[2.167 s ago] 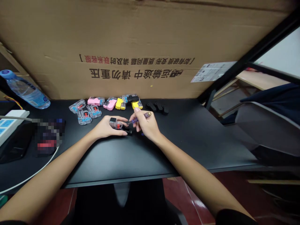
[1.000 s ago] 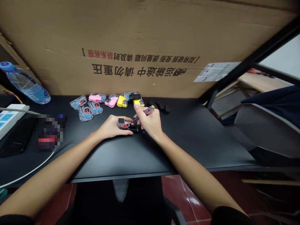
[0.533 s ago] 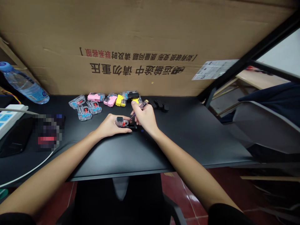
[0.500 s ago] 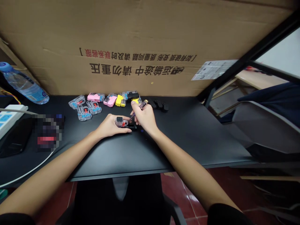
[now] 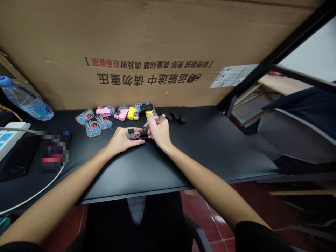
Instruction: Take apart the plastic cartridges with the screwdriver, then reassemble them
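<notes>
My left hand [image 5: 121, 139] is closed around a small clear plastic gadget [image 5: 132, 134] with a black cap and a red part inside, held down on the black desk [image 5: 199, 147]. My right hand [image 5: 157, 132] pinches a small purple-handled screwdriver [image 5: 155, 121], its tip pointing at the gadget. A small black piece lies on the desk between the two hands, mostly hidden by my fingers.
Behind my hands lies a row of several similar gadgets: clear ones [image 5: 92, 123], pink ones [image 5: 110, 111], yellow ones [image 5: 133, 113], and black parts [image 5: 175, 116]. A large cardboard box [image 5: 157, 52] stands at the back. At the left are a water bottle [image 5: 25, 99], a power strip [image 5: 9, 137] and a white cable.
Both hands stay on the gadget and the screwdriver. The screwdriver handle has tilted slightly and the view has shifted a little; the hands sit slightly higher and more to the left.
</notes>
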The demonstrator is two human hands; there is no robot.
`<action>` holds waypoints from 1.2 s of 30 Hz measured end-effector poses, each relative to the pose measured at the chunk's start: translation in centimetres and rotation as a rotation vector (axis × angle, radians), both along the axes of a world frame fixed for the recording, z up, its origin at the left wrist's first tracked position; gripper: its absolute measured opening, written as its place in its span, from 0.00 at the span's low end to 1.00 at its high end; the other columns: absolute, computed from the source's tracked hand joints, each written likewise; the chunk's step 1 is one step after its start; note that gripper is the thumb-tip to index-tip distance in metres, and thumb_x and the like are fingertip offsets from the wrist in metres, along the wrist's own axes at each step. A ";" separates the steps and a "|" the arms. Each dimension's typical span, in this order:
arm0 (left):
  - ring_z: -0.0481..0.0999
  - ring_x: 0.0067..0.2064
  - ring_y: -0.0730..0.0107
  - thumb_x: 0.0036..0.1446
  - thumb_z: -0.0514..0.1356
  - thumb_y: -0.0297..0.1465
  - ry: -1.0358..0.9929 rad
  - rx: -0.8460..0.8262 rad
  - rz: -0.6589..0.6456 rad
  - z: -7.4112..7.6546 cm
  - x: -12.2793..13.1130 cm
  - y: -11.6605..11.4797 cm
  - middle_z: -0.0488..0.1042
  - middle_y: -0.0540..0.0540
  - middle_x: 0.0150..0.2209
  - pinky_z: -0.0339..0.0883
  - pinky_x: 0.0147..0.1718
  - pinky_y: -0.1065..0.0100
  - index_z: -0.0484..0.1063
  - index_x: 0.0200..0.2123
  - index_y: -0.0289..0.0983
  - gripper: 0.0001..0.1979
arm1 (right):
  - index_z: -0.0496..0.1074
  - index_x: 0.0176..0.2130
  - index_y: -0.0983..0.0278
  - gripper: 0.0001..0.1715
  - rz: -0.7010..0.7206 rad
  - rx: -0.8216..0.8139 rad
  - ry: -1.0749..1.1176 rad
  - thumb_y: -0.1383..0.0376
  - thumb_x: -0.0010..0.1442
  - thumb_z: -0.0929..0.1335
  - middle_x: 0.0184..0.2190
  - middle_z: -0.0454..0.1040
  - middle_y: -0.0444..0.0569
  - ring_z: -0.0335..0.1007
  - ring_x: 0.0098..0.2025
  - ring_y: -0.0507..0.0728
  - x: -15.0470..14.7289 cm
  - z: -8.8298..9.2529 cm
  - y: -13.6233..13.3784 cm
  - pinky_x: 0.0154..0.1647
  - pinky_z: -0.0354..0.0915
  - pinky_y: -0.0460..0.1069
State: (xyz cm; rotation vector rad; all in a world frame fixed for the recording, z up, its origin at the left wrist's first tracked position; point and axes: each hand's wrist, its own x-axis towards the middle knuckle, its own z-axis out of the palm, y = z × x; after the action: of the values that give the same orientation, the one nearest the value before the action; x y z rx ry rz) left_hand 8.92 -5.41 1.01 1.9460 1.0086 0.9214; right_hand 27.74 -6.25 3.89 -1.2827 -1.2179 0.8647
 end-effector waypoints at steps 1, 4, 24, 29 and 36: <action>0.88 0.40 0.56 0.52 0.77 0.44 0.001 -0.002 0.007 0.0 0.0 0.1 0.89 0.43 0.43 0.81 0.45 0.61 0.87 0.51 0.35 0.27 | 0.73 0.23 0.61 0.31 -0.005 0.056 -0.032 0.44 0.68 0.69 0.13 0.68 0.42 0.63 0.14 0.50 -0.1 0.0 -0.3 0.15 0.60 0.45; 0.88 0.42 0.55 0.52 0.77 0.43 -0.003 -0.005 -0.010 0.0 -0.1 0.2 0.89 0.43 0.45 0.81 0.47 0.61 0.87 0.51 0.36 0.26 | 0.73 0.23 0.61 0.32 -0.007 0.166 -0.133 0.43 0.69 0.69 0.14 0.68 0.43 0.65 0.16 0.51 -0.1 -0.2 -0.7 0.18 0.61 0.46; 0.79 0.29 0.68 0.51 0.77 0.43 0.017 0.013 -0.108 0.5 0.1 -0.3 0.84 0.48 0.31 0.74 0.31 0.70 0.87 0.50 0.32 0.26 | 0.67 0.20 0.60 0.32 0.012 -0.163 0.188 0.45 0.69 0.68 0.09 0.62 0.40 0.68 0.12 0.52 -0.4 -1.2 1.3 0.14 0.61 0.43; 0.83 0.34 0.64 0.51 0.77 0.42 0.012 0.003 -0.046 0.3 0.0 0.3 0.87 0.46 0.35 0.77 0.38 0.68 0.87 0.48 0.33 0.25 | 0.68 0.20 0.60 0.36 -0.009 0.003 0.130 0.40 0.67 0.68 0.11 0.62 0.41 0.69 0.14 0.52 0.0 -0.3 0.6 0.16 0.62 0.44; 0.86 0.40 0.58 0.50 0.77 0.42 0.001 -0.010 0.027 0.1 -0.4 1.1 0.88 0.44 0.40 0.79 0.44 0.63 0.86 0.50 0.34 0.26 | 0.69 0.20 0.60 0.38 0.046 0.058 0.019 0.37 0.68 0.67 0.13 0.67 0.44 0.72 0.17 0.54 -0.5 -0.2 -0.4 0.19 0.65 0.46</action>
State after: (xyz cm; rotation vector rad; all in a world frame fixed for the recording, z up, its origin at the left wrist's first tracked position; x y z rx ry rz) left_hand 8.56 -4.34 1.07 1.9297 1.0402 0.9286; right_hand 27.24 -6.68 3.69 -1.2012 -1.2527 0.8670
